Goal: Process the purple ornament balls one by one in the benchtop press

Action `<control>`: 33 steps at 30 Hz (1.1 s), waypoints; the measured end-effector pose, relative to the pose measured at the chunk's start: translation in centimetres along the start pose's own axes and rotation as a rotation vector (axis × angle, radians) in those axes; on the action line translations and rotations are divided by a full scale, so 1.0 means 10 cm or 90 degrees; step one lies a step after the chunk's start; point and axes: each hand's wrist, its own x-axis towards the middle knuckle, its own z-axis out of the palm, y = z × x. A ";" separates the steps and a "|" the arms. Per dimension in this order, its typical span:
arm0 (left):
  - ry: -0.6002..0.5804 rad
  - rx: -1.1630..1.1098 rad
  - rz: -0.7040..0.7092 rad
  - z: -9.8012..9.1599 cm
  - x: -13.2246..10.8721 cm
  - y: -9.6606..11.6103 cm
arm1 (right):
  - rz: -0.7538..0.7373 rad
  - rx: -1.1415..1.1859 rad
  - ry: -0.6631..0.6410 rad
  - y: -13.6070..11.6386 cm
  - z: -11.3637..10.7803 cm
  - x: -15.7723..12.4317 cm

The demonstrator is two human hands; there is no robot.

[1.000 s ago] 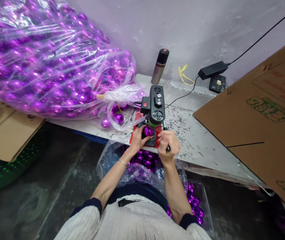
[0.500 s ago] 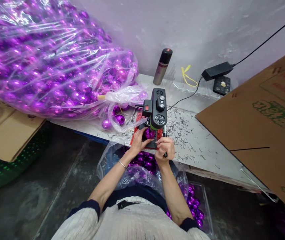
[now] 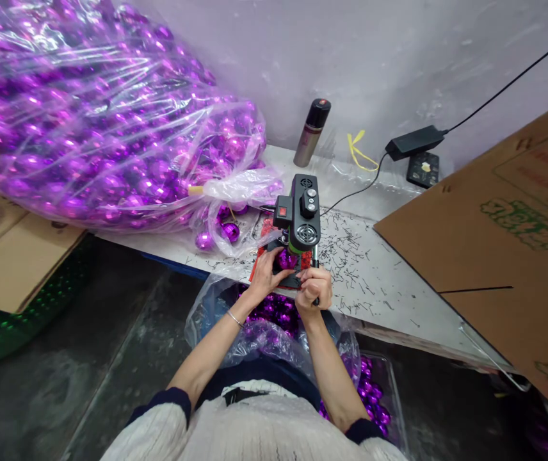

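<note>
A small black bench press machine (image 3: 301, 214) with a red switch stands on a red mat at the table's front edge. Under its head sits a shiny purple ball (image 3: 285, 259). My left hand (image 3: 267, 274) curls round that ball from the left and holds it in place. My right hand (image 3: 314, 288) is closed round the machine's black lever handle, just right of the ball. A bracelet shows on my left wrist.
A huge clear bag of purple balls (image 3: 86, 121) fills the left of the table (image 3: 389, 282). Another bag of balls (image 3: 274, 320) lies in my lap. A spray can (image 3: 311, 132), power adapter (image 3: 411, 142) and a large cardboard sheet (image 3: 509, 237) stand behind and right. Tiny metal scraps litter the table.
My right hand has pulled the lever handle slightly toward me and to the left. My left hand stays on the purple ball under the machine.
</note>
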 end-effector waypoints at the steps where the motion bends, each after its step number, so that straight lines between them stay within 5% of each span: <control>1: -0.002 0.000 -0.002 0.00 0.00 0.00 | 0.000 -0.001 -0.002 0.01 0.00 0.00; 10: 0.014 -0.015 0.005 0.01 0.00 -0.02 | -0.097 -0.067 -0.048 0.04 -0.02 -0.01; 16: 0.032 -0.009 -0.004 -0.01 0.00 0.05 | 0.052 -0.064 0.017 -0.31 0.00 0.45; 20: 0.026 0.043 0.044 -0.13 -0.31 0.20 | 0.058 -0.069 -0.012 -0.44 -0.03 0.67; 26: -0.146 0.142 0.207 -0.35 -0.80 0.29 | 0.018 -0.080 -0.036 -0.38 -0.08 0.49; 29: -0.104 0.191 0.188 -0.55 -0.48 0.23 | 0.009 -0.081 -0.043 -0.36 -0.08 0.45; 33: -0.035 0.404 0.039 -1.00 0.32 0.11 | 0.001 -0.088 -0.044 -0.37 -0.07 0.47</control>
